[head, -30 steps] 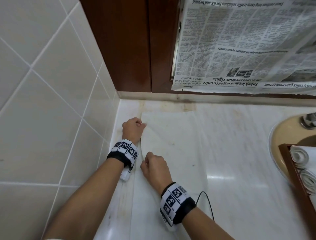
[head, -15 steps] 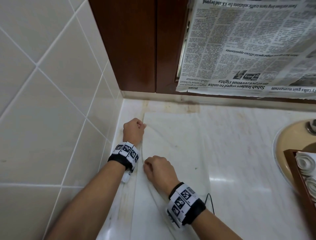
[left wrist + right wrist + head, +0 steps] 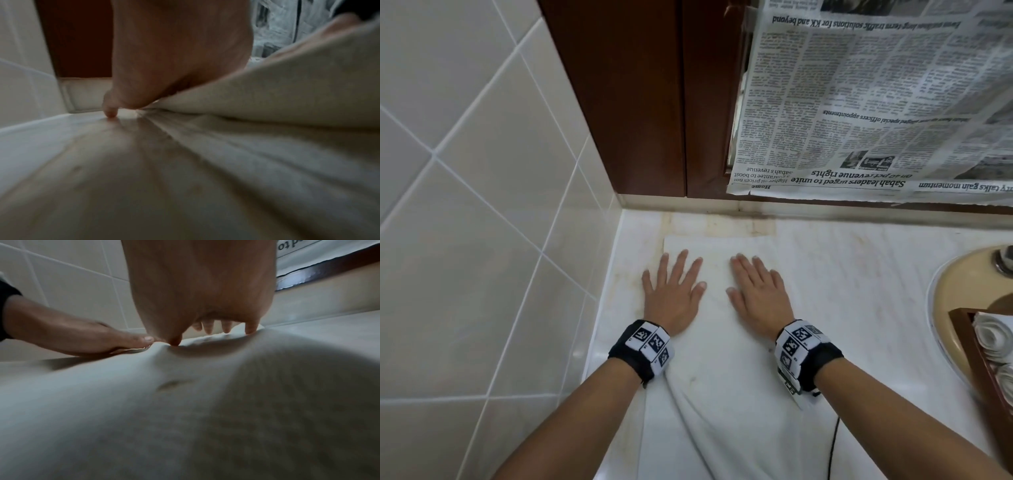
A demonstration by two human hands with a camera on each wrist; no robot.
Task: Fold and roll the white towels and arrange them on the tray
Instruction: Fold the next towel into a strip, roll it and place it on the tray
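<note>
A white towel (image 3: 722, 370) lies folded into a long narrow strip on the marble counter, running from the back wall toward me. My left hand (image 3: 673, 291) lies flat with fingers spread on the towel's left edge, its outer fingers on the counter. My right hand (image 3: 758, 291) presses flat on the towel's right part. In the right wrist view the right fingertips (image 3: 251, 328) dent the towel (image 3: 185, 402), with the left hand (image 3: 86, 339) beside them. The left wrist view shows the palm (image 3: 176, 65) on the cloth (image 3: 267, 146). Rolled white towels (image 3: 995, 335) sit in a wooden tray (image 3: 962, 320) at far right.
A tiled wall (image 3: 482, 205) closes the left side and a dark wooden panel (image 3: 637, 102) the back. Newspaper (image 3: 859, 102) hangs over the back right. A beige sink basin (image 3: 959, 284) lies right of the towel, under the tray. A black cable (image 3: 834, 442) trails near my right forearm.
Both hands were fists gripping the towel's left edge; now they lie open and flat, side by side on the towel, and the towel is narrower. The view has tilted.
</note>
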